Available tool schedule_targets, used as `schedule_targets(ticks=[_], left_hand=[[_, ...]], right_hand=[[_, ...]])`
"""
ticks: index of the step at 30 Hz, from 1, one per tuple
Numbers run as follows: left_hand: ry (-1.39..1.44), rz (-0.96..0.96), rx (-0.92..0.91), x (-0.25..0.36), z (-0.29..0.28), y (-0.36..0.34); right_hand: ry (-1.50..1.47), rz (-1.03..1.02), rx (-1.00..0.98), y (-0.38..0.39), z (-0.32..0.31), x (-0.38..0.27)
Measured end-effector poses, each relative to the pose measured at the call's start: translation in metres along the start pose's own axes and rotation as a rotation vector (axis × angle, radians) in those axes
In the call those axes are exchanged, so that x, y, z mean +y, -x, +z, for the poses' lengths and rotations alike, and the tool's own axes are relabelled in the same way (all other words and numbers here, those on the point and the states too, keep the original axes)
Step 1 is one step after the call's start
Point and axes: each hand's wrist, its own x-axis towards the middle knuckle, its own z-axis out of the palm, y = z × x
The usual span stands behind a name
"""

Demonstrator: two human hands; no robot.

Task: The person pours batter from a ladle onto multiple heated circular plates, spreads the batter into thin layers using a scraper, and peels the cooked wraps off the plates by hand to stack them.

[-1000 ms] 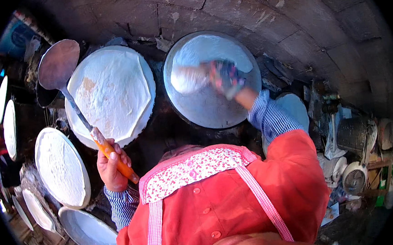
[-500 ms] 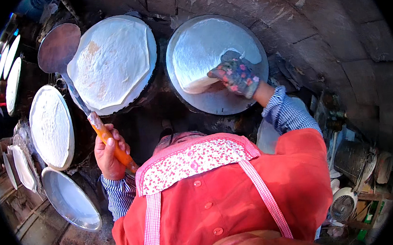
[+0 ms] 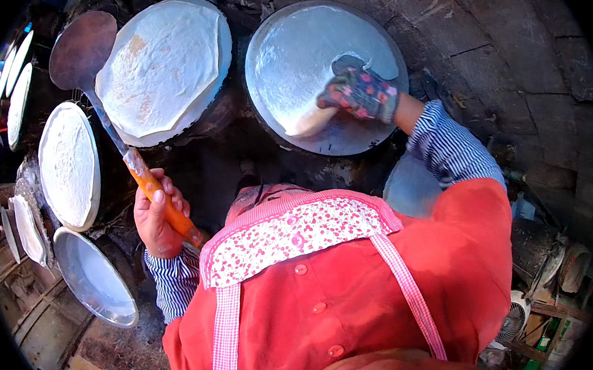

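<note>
Gripping is done by both hands. Pale lump (image 3: 311, 121) (soft dough, apparently) is clasped in gloved right hand (image 3: 364, 95), fingers curled over it, and pressed to near part of round griddle (image 3: 359, 139), at edge of white film (image 3: 304, 50); hand is covered presumably against heat. Long paddle (image 3: 106, 121) is held by bare left hand (image 3: 158, 215), closed around orange handle (image 3: 146, 183), disc end (image 3: 83, 50) angled forward and leftward, just left of pale sheet (image 3: 161, 67) on neighbouring griddle (image 3: 210, 97); handle is likely gripped so fingers are kept off griddles.
</note>
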Motion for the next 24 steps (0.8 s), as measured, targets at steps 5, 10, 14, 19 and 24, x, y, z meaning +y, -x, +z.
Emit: schedule_targets(ticks=[5,10,14,19,24], left_hand=[[-0.022,0.009,0.015,-0.003,0.004,0.003],[-0.038,0.010,-0.003,-0.007,0.009,0.000],[-0.045,-0.004,-0.006,-0.012,0.013,0.006],[-0.045,-0.004,-0.007,-0.015,0.021,0.018],[-0.074,0.006,-0.032,-0.009,0.023,0.025]], right_hand=[[0.095,-0.027,0.072,0.018,-0.009,0.018],[-0.059,-0.145,0.145,-0.041,-0.005,-0.001],[-0.029,-0.209,0.086,-0.016,0.011,0.018],[-0.062,-0.201,0.136,0.047,0.014,0.032],[0.077,0.034,0.178,0.099,0.003,0.030]])
